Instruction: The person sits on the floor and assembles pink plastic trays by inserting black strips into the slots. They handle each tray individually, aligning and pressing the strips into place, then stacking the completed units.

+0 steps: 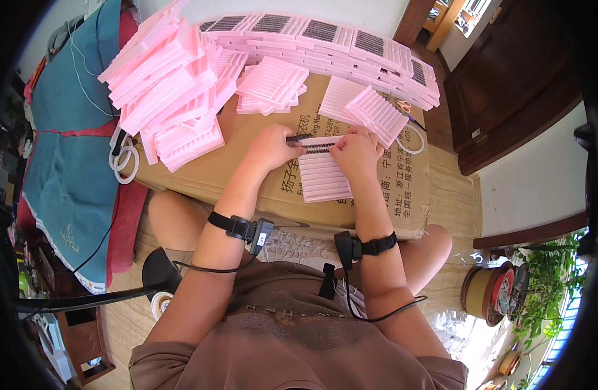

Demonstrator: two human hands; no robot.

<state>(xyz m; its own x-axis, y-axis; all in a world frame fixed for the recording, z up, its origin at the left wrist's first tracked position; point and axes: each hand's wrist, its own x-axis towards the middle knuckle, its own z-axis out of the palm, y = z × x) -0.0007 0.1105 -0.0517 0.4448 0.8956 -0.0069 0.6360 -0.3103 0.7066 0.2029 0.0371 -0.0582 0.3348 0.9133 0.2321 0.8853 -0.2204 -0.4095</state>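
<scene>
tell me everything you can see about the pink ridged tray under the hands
The pink tray is a flat rectangle with ridges running across it, foam-like in look. It lies flat on the cardboard box. Dark strips fill its top rows; the rest look bare. The left hand holds a dark tool at its top edge, and the right hand presses its upper right corner.

The left hand (269, 148) is covering the near end of a thin dark tool (299, 138), so the grip on it is not showing. The right hand (356, 151) is hiding the right part of the pink ridged tray (321, 175); its fingers are curling out of sight. The dark strips (316, 148) on that tray are too small to identify. The cardboard box (247, 182) is lying largely hidden under pink tray stacks (169, 84). The scissors (406, 107) are partly covered. The picture's dark rim is cutting off the room.
</scene>
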